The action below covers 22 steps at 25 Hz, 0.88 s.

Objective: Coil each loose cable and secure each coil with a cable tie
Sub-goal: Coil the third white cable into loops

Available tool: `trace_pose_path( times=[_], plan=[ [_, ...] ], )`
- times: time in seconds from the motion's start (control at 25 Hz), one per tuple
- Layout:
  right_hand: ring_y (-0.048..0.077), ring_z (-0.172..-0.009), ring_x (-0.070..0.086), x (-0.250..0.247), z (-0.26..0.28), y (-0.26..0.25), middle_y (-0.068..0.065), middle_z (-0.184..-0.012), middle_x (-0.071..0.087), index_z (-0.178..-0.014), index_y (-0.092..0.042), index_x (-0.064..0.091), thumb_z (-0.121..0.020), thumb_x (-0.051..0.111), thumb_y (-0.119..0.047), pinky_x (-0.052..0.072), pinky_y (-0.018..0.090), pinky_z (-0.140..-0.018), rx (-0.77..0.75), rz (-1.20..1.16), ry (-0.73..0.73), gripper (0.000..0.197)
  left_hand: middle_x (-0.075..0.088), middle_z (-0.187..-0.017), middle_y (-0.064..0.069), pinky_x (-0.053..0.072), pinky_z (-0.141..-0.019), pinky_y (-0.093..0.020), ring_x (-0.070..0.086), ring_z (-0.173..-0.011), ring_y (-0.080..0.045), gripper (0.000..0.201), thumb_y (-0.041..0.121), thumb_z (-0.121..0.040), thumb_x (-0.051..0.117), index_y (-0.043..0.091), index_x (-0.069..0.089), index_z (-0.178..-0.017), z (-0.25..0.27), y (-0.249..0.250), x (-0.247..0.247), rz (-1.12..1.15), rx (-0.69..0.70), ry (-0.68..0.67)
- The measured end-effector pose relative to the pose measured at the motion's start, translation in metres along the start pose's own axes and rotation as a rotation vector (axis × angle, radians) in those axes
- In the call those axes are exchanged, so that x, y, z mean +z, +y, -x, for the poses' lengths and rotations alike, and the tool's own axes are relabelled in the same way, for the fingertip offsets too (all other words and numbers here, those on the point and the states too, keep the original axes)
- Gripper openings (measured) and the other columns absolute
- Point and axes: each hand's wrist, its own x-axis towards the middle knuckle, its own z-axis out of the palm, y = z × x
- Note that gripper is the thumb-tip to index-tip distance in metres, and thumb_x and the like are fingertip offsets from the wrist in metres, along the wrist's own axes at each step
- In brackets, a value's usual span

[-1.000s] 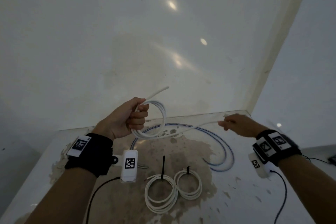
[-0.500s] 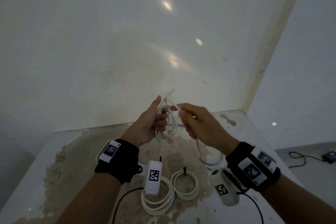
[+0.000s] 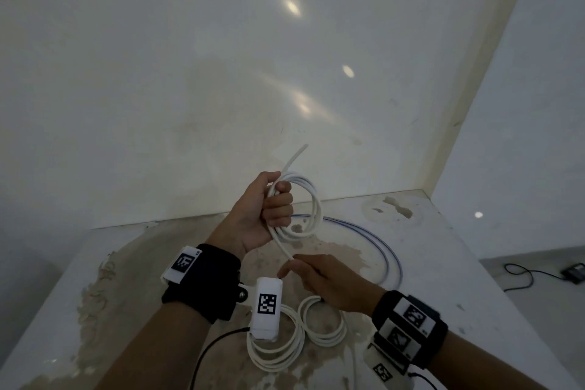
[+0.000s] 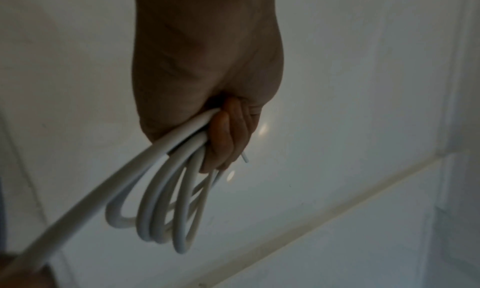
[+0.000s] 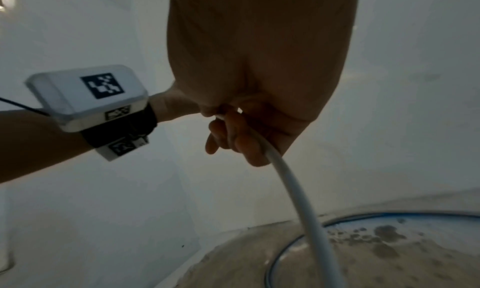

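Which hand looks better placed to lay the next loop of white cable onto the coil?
Probably the right hand: it pinches the loose run of cable below the coil, free to swing it up. The left hand is occupied gripping the loops.

A smooth white cable (image 3: 311, 209) with a matt plastic-looking jacket, coiled above a tabletop (image 3: 443, 263) whose pale, slightly glossy surface is worn through to rough brown patches at the centre. Two finished coils (image 3: 285, 348) of the same smooth white sheathing lie on the worn patch, near a cable with a blue-edged jacket (image 3: 389, 258). Behind stands a wall (image 3: 190, 73) of glossy, smooth finish that mirrors lamp spots; black cloth wrist straps (image 3: 202, 282) carry hard white plastic housings (image 3: 267, 307) with printed black-and-white markers.
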Motion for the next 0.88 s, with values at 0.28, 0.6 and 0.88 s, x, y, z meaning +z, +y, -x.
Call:
trace_pose_path(
  times=[0.28,0.6,0.88],
  plan=[
    [0.003,-0.044,0.034,-0.051,0.012,0.055,-0.004,-0.06,0.042,-0.075,-0.022,0.062,-0.104,0.043,-0.042,0.032,0.018,-0.046,0.186,0.065,0.065,0.04,0.026,-0.038,0.011,0.011,-0.033,-0.019,0.007,-0.036,-0.007,0.027,0.034,-0.089,0.039,0.019,0.038,-0.066,0.013,0.021,-0.013,-0.077,-0.084,-0.017],
    [0.011,-0.05,0.038,-0.111,0.002,0.026,0.006,-0.077,0.056,-0.101,-0.007,0.068,-0.103,0.05,-0.017,0.032,0.023,-0.044,0.375,-0.526,0.419,0.021,0.021,-0.044,0.01,0.009,-0.036,-0.019,0.006,-0.039,-0.008,0.028,0.032,-0.09,0.041,0.018,0.039,-0.066,0.014,0.005,-0.021,-0.344,-0.225,0.021],
    [0.019,-0.052,0.058,-0.054,-0.008,-0.049,0.007,-0.105,0.071,-0.112,-0.01,0.054,-0.1,0.057,-0.018,0.045,0.03,-0.042,0.097,-0.519,0.535,0.014,0.036,-0.055,0.003,0.01,-0.041,-0.021,0.02,-0.037,-0.007,0.034,0.032,-0.098,0.04,0.012,0.058,-0.077,-0.008,-0.025,-0.008,-0.382,-0.065,0.193]
  ],
)
